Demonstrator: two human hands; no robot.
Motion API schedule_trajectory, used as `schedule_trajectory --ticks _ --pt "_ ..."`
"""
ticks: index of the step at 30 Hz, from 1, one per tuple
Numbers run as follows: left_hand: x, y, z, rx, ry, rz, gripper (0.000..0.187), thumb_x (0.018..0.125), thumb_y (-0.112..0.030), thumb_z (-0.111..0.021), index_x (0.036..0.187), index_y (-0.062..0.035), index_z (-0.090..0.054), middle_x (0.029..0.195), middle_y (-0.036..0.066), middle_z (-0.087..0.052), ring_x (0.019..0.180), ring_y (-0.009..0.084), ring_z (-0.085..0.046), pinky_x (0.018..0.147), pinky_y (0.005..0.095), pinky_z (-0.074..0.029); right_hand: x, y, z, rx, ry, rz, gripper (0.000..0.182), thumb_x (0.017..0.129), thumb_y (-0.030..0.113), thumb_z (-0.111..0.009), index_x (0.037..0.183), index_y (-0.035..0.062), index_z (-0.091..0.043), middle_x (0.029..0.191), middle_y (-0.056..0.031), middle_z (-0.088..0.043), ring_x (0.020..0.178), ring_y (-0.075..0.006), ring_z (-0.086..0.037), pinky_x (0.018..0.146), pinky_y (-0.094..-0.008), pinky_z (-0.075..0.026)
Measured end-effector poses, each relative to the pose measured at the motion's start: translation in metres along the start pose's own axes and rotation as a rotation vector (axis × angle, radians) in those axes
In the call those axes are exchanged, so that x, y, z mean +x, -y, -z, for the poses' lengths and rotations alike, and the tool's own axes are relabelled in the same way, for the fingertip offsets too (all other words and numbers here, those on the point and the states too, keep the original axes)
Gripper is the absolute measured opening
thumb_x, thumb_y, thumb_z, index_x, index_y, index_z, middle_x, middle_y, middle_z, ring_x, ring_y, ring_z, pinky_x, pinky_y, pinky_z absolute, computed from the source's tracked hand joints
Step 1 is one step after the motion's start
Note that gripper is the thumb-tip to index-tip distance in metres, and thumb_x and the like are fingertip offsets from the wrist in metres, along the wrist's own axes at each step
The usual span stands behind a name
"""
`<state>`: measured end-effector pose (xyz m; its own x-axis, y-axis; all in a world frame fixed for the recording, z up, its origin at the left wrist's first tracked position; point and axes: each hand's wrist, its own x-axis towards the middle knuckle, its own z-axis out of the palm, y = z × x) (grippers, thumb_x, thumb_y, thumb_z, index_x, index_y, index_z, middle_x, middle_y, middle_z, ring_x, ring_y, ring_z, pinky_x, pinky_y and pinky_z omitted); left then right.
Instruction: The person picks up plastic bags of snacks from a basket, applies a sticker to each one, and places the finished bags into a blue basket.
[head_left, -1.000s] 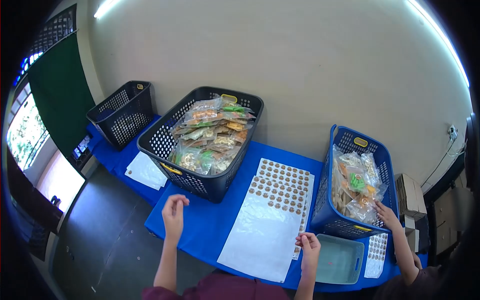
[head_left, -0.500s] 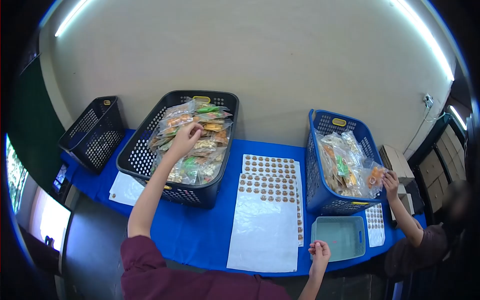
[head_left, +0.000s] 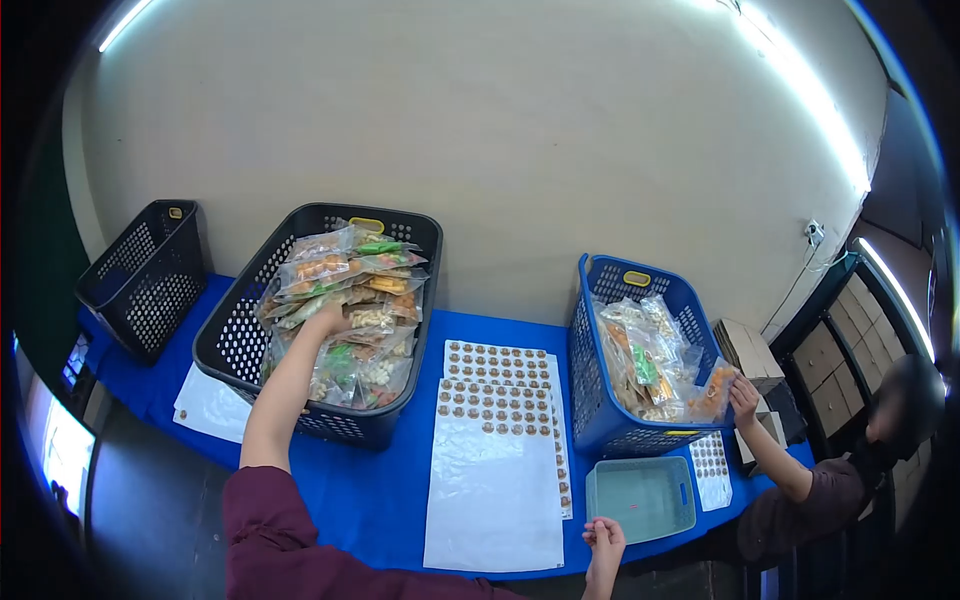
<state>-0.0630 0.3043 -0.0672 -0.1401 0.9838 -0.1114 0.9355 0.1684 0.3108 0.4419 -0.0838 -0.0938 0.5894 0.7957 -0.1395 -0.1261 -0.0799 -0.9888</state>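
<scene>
My left hand (head_left: 330,318) reaches into a large black basket (head_left: 232,345) heaped with clear snack packets (head_left: 385,375). Its fingers are hidden among the packets, so their grip does not show. Low in the view, my right hand (head_left: 605,550) is beside the near left corner of a pale green plastic tray (head_left: 645,470). Thumb and fingertips are pinched together there; a small pinkish spot shows at the tips, too small to name. Left of that hand lie white sheets (head_left: 495,500) with rows of round brown stickers (head_left: 490,395) on their upper part.
A blue basket (head_left: 592,400) of similar packets stands at the right; a co-worker's hand (head_left: 742,400) holds a packet of orange snacks (head_left: 712,390) at its edge. Another black basket (head_left: 160,290) is at far left. Cardboard pieces (head_left: 748,352) and a smaller sticker sheet (head_left: 711,470) lie at right.
My left hand has gone down from above the packets into the pile. My right hand stays pinched near the tray. The whole view has shifted, with things now further left and lower.
</scene>
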Motion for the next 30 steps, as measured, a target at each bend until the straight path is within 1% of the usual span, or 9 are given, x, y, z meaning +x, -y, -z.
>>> schedule_trajectory --ticks 5,8,11,14,17,20,27,29,30 --pt "-0.006 0.004 0.024 -0.217 -0.627 -0.225 0.038 0.070 -0.011 -0.062 0.101 0.0035 -0.046 0.099 0.018 -0.056 0.090 0.0289 -0.055 0.076 0.0354 -0.044 0.005 0.015 -0.042 0.027 0.183 0.072 0.014 0.085 0.010 -0.052 0.091 -0.0015 -0.055 0.077 -0.0074 -0.060 0.062 -0.0089 -0.054 0.060 -0.0206 -0.045" --pt "-0.038 -0.029 0.055 -0.544 -0.808 -0.395 0.026 0.075 -0.007 -0.058 0.097 0.0007 -0.046 0.087 0.014 -0.055 0.078 0.0262 -0.057 0.071 0.0331 -0.045 0.005 0.015 -0.056 0.031 0.268 0.090 0.013 0.086 0.010 -0.052 0.091 -0.0017 -0.055 0.077 -0.0076 -0.059 0.063 -0.0091 -0.054 0.062 -0.0216 -0.045" --pt "-0.106 -0.098 0.077 -1.354 -0.606 -0.387 0.023 0.079 -0.010 -0.059 0.098 -0.0032 -0.049 0.088 0.004 -0.054 0.078 0.0105 -0.054 0.069 0.0252 -0.046 0.003 0.006 -0.062 0.022 0.354 0.104 0.014 0.084 0.008 -0.053 0.094 -0.0016 -0.054 0.081 -0.0089 -0.059 0.068 -0.0111 -0.055 0.064 -0.0224 -0.045" --pt "-0.209 -0.165 0.091 -1.487 -0.188 -0.529 0.018 0.083 -0.009 -0.054 0.100 -0.0032 -0.048 0.084 0.002 -0.053 0.076 0.0084 -0.054 0.064 0.0233 -0.049 -0.007 0.010 -0.068 -0.188 0.342 0.294 0.025 0.079 0.006 -0.060 0.101 -0.0013 -0.051 0.092 -0.0115 -0.057 0.081 -0.0152 -0.054 0.069 -0.0261 -0.045" --pt "-0.265 -0.195 0.056 -1.286 -0.004 -0.701 0.018 0.085 -0.008 -0.052 0.101 -0.0024 -0.045 0.087 0.005 -0.052 0.082 0.0126 -0.057 0.065 0.0261 -0.052 -0.028 0.055 -0.091 -0.301 0.188 0.613 0.037 0.073 0.006 -0.066 0.106 0.0004 -0.050 0.101 -0.0126 -0.053 0.097 -0.0222 -0.048 0.076 -0.0328 -0.041" --pt "-0.296 -0.204 0.005 -1.507 0.466 -0.573 0.020 0.085 -0.007 -0.052 0.103 -0.0061 -0.042 0.101 0.004 -0.044 0.092 0.0161 -0.055 0.074 0.0341 -0.053 -0.033 0.062 -0.103 -0.321 0.037 0.880 0.041 0.068 0.007 -0.070 0.105 0.0036 -0.053 0.105 -0.0110 -0.050 0.104 -0.0265 -0.040 0.082 -0.0375 -0.035" --pt "-0.340 -0.194 -0.041 -1.584 0.850 -0.040 0.021 0.088 -0.014 -0.050 0.106 -0.0057 -0.043 0.108 0.006 -0.045 0.100 0.0210 -0.054 0.082 0.0345 -0.049 -0.014 0.055 -0.078 -0.653 0.022 1.015 0.021 0.065 0.001 -0.064 0.085 0.0072 -0.061 0.081 -0.0058 -0.055 0.079 -0.0226 -0.048 0.072 -0.0325 -0.033" --pt "-0.349 -0.191 -0.038 -1.717 0.950 -0.082 0.023 0.088 -0.017 -0.050 0.107 -0.0055 -0.042 0.108 0.007 -0.047 0.102 0.0212 -0.053 0.084 0.0325 -0.048 -0.011 0.051 -0.073 -0.628 0.092 1.066 0.011 0.069 0.001 -0.063 0.078 0.0062 -0.060 0.073 -0.0057 -0.053 0.070 -0.0210 -0.049 0.070 -0.0311 -0.034" --pt "-0.353 -0.190 -0.036 -1.785 1.000 -0.104 0.023 0.089 -0.018 -0.050 0.107 -0.0054 -0.042 0.108 0.008 -0.047 0.102 0.0212 -0.053 0.084 0.0315 -0.047 -0.012 0.047 -0.070 -0.542 0.126 0.928 0.008 0.071 0.002 -0.062 0.077 0.0058 -0.059 0.073 -0.0053 -0.054 0.069 -0.0191 -0.049 0.068 -0.0302 -0.035"
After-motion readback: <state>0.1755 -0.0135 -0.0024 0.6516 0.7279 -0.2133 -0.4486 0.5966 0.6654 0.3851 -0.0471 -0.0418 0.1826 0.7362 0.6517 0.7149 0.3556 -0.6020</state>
